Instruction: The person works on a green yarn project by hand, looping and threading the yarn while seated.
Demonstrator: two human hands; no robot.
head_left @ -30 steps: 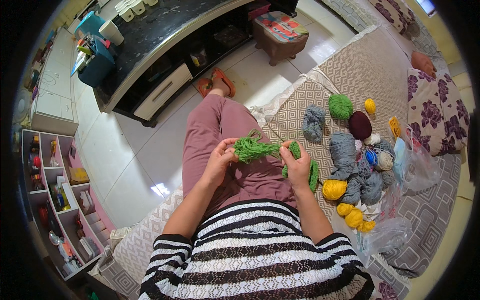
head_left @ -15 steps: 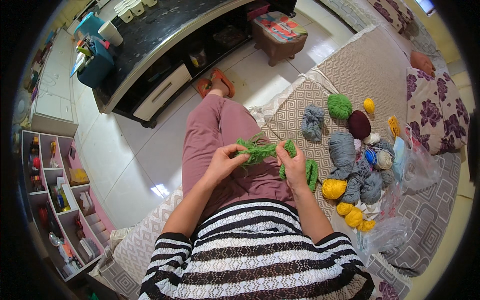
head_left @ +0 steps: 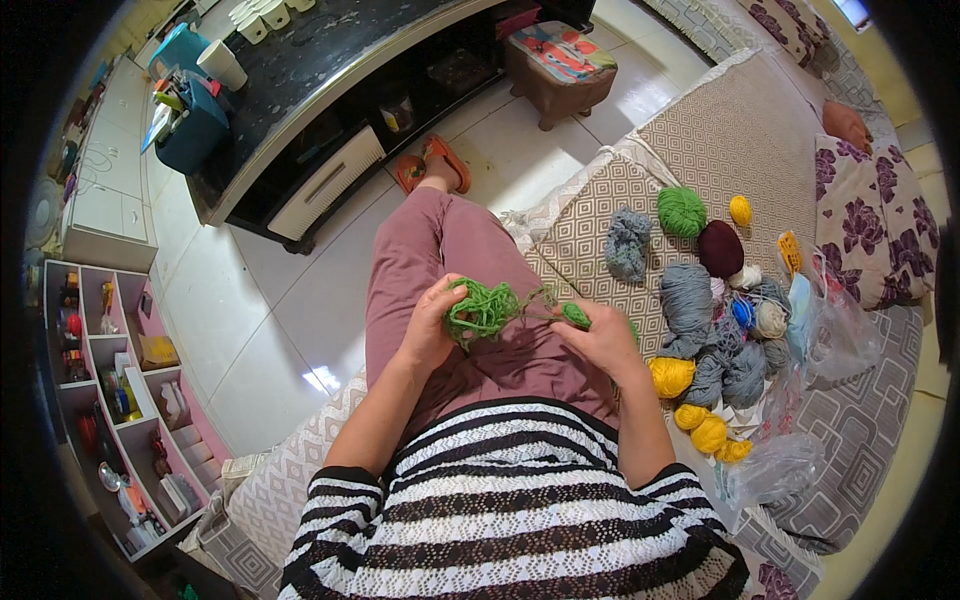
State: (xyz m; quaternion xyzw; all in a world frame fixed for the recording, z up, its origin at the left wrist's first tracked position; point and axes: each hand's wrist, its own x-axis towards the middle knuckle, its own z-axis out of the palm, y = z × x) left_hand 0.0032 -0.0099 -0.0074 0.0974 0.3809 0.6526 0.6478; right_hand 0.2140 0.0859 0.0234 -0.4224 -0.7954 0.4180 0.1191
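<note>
Your right hand sits farther from your left hand than half a second ago, with thin green strands stretched between. Your left grip curls around a loose tangle of green yarn above your lap, some fingers hidden behind it. Your right grip holds a green knitted piece, largely covered by that hand. In from the front edge of the sofa, a crumpled clear bag is hard to see into.

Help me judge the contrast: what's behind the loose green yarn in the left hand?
Mauve trousers show around the green yarn; whatever lies directly behind it is covered.
</note>
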